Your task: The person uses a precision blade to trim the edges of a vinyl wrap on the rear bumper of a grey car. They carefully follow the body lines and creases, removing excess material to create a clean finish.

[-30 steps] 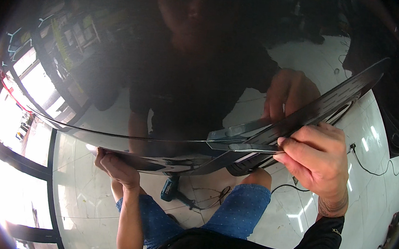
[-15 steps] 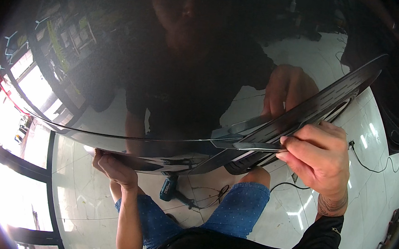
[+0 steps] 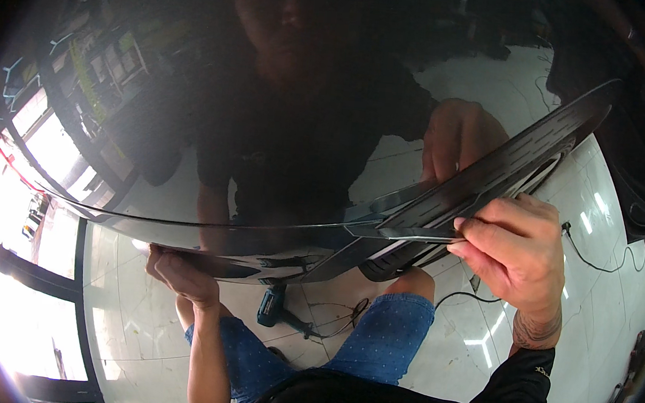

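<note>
A large glossy dark car body panel (image 3: pixel 280 160) curves across the view, mirroring the room. My right hand (image 3: pixel 520 247) pinches a slim, flat, dark tool with a pale edge (image 3: pixel 418 235) between thumb and fingertips. The tool points left and lies along the panel's crease, where a long dark trim piece (image 3: pixel 515 156) slants up to the right. My left hand (image 3: pixel 184 275) is closed at the panel's lower edge, its fingers curled against it. Those fingertips are partly hidden.
A teal heat gun (image 3: pixel 272 306) with its cord rests on the pale tiled floor (image 3: pixel 138 331), between my legs in blue denim shorts (image 3: pixel 388 335). A black cable (image 3: pixel 604 275) runs over the floor at right. Bright glazed frames (image 3: pixel 34 307) stand at left.
The view has shifted very slightly. Both hands stay in nearly the same places, with the tool still at the crease.
</note>
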